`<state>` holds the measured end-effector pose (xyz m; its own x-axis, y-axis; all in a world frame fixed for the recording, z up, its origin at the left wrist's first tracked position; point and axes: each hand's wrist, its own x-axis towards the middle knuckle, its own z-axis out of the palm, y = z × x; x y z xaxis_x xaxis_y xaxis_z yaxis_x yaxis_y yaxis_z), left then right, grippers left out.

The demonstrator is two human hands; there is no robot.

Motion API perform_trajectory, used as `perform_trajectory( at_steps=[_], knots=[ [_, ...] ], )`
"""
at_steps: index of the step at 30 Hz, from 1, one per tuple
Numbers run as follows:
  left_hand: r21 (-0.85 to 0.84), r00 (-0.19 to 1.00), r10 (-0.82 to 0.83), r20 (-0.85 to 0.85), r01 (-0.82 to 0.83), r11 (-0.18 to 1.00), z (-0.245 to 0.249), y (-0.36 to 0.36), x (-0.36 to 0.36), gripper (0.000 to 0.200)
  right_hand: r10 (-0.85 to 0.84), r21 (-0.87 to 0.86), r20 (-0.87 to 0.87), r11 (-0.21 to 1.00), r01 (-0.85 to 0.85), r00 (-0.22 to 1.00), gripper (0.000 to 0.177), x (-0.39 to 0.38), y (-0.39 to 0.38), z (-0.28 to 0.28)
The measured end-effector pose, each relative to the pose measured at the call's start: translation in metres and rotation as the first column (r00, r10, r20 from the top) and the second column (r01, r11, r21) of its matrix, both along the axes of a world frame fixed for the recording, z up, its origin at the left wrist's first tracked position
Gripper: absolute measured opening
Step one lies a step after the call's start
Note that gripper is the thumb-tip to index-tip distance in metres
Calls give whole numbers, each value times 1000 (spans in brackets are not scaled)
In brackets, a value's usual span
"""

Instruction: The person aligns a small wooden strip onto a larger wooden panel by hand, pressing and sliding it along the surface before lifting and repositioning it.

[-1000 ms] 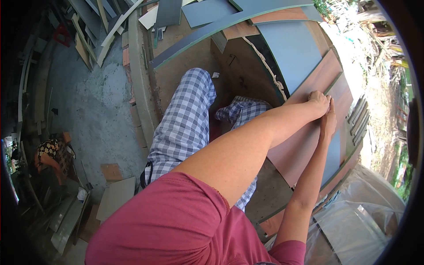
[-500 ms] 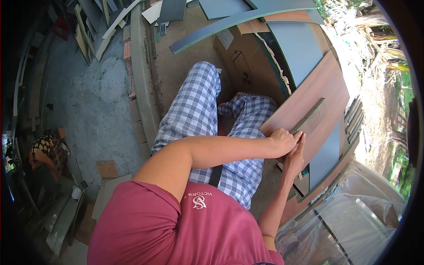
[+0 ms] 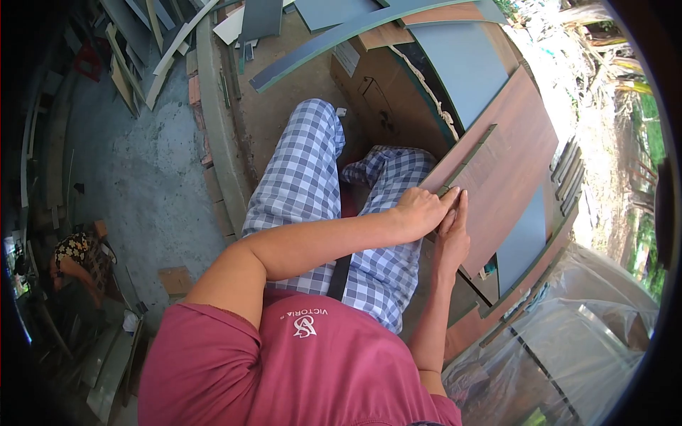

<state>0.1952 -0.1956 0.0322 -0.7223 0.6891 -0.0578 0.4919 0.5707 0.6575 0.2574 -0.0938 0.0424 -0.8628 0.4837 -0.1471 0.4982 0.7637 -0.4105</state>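
Note:
A large brown wood-look board (image 3: 522, 142) lies slanted across the stacked panels. On it rests a narrower brown board (image 3: 474, 165) with a dark greenish edge, close to the large board's upper-left edge. My left hand (image 3: 423, 211) is closed on the near end of the narrower board, fingertips pressed at its edge. Just beside it, my right hand (image 3: 452, 238) touches the same end, its index finger stretched along the surface and its other fingers bent and partly hidden. The two hands meet at the fingertips.
A cardboard box (image 3: 387, 106) stands beyond my knees. A long curved grey strip (image 3: 334, 41) crosses above it. Plastic sheeting (image 3: 554, 341) covers something at the lower right. Another person (image 3: 78, 263) bends down at the far left. Loose panels (image 3: 135, 57) lean at the upper left.
Both hands and the narrower board have moved left and slightly up in view. The narrower board now lies closer to the large board's upper-left edge. The whole view has shifted a little.

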Motion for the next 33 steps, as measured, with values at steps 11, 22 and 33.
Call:
perform_trajectory(
  at_steps=[11,22,33],
  knots=[
    [-95,988,22,-156,-37,995,-3,85,-102,56,-24,154,-38,988,29,999,41,-105,82,-14],
    [-203,982,11,-188,-50,978,-5,178,-196,49,-83,214,-44,973,90,996,41,-203,162,-21],
    [-190,982,45,-184,-81,979,-8,190,-204,49,-86,215,-46,972,94,995,42,-215,172,-20]
  ],
)
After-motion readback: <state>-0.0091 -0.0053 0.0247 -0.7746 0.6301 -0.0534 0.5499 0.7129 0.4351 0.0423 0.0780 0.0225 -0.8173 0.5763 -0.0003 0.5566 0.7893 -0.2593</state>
